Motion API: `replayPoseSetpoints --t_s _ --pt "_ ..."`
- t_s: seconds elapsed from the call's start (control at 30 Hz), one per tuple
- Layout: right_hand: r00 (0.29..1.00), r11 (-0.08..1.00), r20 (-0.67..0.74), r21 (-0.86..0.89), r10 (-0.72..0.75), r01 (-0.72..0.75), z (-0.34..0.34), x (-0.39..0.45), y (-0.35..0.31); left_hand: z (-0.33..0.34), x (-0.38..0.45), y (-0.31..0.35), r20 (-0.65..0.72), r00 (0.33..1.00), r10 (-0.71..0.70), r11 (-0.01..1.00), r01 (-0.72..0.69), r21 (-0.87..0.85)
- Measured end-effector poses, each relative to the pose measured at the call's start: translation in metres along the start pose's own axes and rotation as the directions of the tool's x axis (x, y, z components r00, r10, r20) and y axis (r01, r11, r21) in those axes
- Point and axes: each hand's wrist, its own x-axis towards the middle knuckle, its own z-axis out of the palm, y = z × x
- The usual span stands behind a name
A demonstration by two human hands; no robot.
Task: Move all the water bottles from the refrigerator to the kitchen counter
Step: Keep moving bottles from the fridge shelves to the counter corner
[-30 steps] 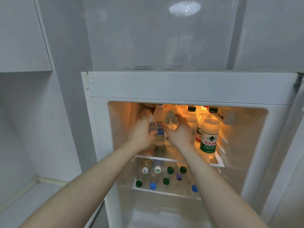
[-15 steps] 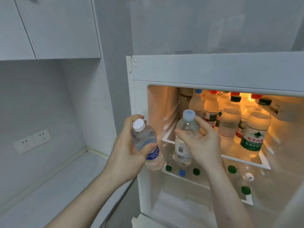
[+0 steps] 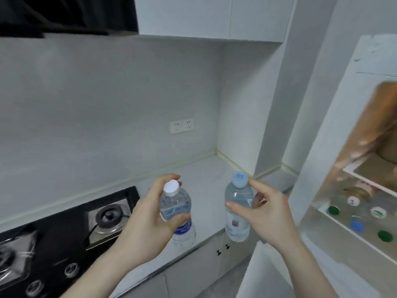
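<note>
My left hand (image 3: pixel 150 224) grips a clear water bottle with a white cap and blue label (image 3: pixel 178 214), held upright above the front of the pale kitchen counter (image 3: pixel 204 175). My right hand (image 3: pixel 266 216) holds a second clear bottle with a light blue cap (image 3: pixel 237 211), upright, over the counter's front right edge. The open refrigerator (image 3: pixel 335 134) stands at the right; several bottles with green, blue and white caps (image 3: pixel 354 214) lie on its lower shelf, blurred.
A black gas stove (image 3: pixel 71 229) with burners and knobs fills the counter's left part. Wall sockets (image 3: pixel 181 125) sit on the backsplash. Upper cabinets (image 3: pixel 214 16) hang above, and lower cabinet doors (image 3: pixel 206 267) are under the counter edge.
Both hands have pulled the two bottles out of the refrigerator and carried them left over the counter. The view has swung left, so the refrigerator now sits at the right edge.
</note>
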Motion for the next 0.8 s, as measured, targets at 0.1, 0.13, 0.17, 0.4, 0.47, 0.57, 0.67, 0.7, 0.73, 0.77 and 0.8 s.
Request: replayPoseSetpoints --t_s 0.1,0.13,0.17,0.4,0.47,0.57,0.67,0.7,0.73,0.77,0.8 --pt "0.989 0.998 0.131 0.009 -0.061 0.06 0.067 -0.013 -0.022 -0.054 -0.042 -0.035 -0.08 0.991 -0.109 0.994 0.111 0.021" --pt "0.985 0.997 0.158 0.012 -0.073 0.072 0.089 -0.019 -0.029 -0.071 -0.057 -0.045 -0.101 0.984 -0.143 0.989 0.146 0.018" --pt "0.978 0.997 0.191 0.037 -0.08 0.074 0.114 -0.025 -0.038 -0.089 -0.074 -0.057 -0.136 0.976 -0.17 0.984 0.175 0.025" --pt "0.866 0.967 0.487 0.252 -0.11 -0.018 0.254 -0.071 -0.107 -0.189 -0.18 -0.109 -0.338 0.888 -0.313 0.942 0.334 0.005" --pt "0.835 0.961 0.536 0.274 -0.123 -0.035 0.28 -0.082 -0.121 -0.206 -0.202 -0.12 -0.385 0.858 -0.34 0.93 0.367 -0.003" --pt "0.771 0.955 0.614 0.296 -0.169 -0.027 0.327 -0.1 -0.147 -0.234 -0.243 -0.134 -0.471 0.798 -0.376 0.91 0.413 -0.026" --pt "0.692 0.948 0.686 0.319 -0.225 -0.008 0.372 -0.116 -0.172 -0.259 -0.281 -0.146 -0.563 0.717 -0.411 0.883 0.466 -0.052" --pt "0.673 0.946 0.7 0.323 -0.24 0.001 0.384 -0.119 -0.177 -0.265 -0.289 -0.149 -0.586 0.696 -0.416 0.879 0.473 -0.062" --pt "0.633 0.944 0.728 0.33 -0.262 0.011 0.403 -0.125 -0.185 -0.274 -0.304 -0.153 -0.62 0.658 -0.427 0.867 0.492 -0.074" --pt "0.61 0.941 0.739 0.338 -0.285 0.03 0.415 -0.129 -0.193 -0.281 -0.312 -0.156 -0.638 0.637 -0.432 0.862 0.5 -0.085" --pt "0.582 0.937 0.753 0.347 -0.306 0.044 0.43 -0.134 -0.2 -0.288 -0.322 -0.159 -0.656 0.612 -0.441 0.855 0.51 -0.099"
